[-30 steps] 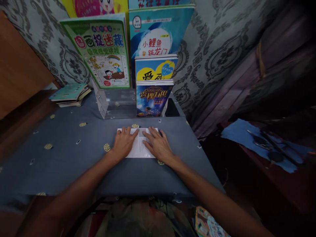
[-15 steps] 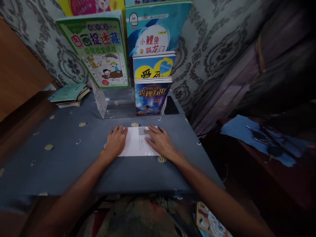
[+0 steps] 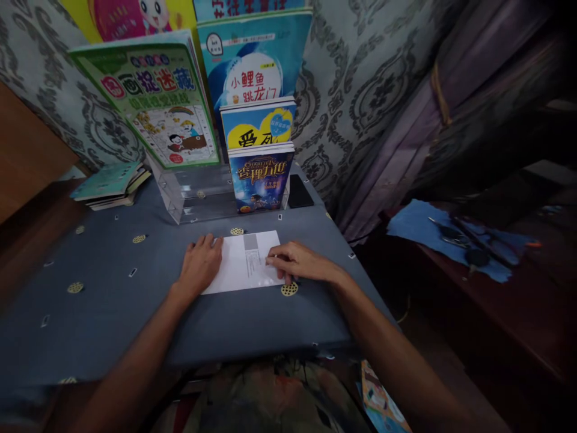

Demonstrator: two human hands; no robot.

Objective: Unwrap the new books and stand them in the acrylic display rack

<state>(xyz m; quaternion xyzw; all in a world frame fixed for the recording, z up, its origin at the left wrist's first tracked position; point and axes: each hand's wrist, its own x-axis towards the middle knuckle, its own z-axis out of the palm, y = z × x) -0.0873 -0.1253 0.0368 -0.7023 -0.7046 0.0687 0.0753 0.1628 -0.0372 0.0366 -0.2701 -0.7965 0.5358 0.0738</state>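
Between the tabletop's (image 3: 252, 328) near edge and the clear stand (image 3: 167, 193) towards its rear, closer to the right edge than the left, the white paper (image 3: 238, 264) lies flat, print running down its middle. Whether it is a single sheet or an opened booklet, I cannot tell.

My left hand (image 3: 199, 264) rests over the paper's left end, unclenched and grasping nothing. My right hand (image 3: 298, 262) is at the right end, fingers curled, thumb close to forefinger; whether paper is caught between them, I cannot tell.

Assessment of handling: my left palm should bear down evenly, so that the paper neither skids nor twists. Any pinch by my right fingers ought to be light and at the very edge, off the print; a hard tug would likely crease it.

The blue book (image 3: 260, 179) in the stand and the black flat object (image 3: 300, 191) near the rear right corner sit apart from both hands.
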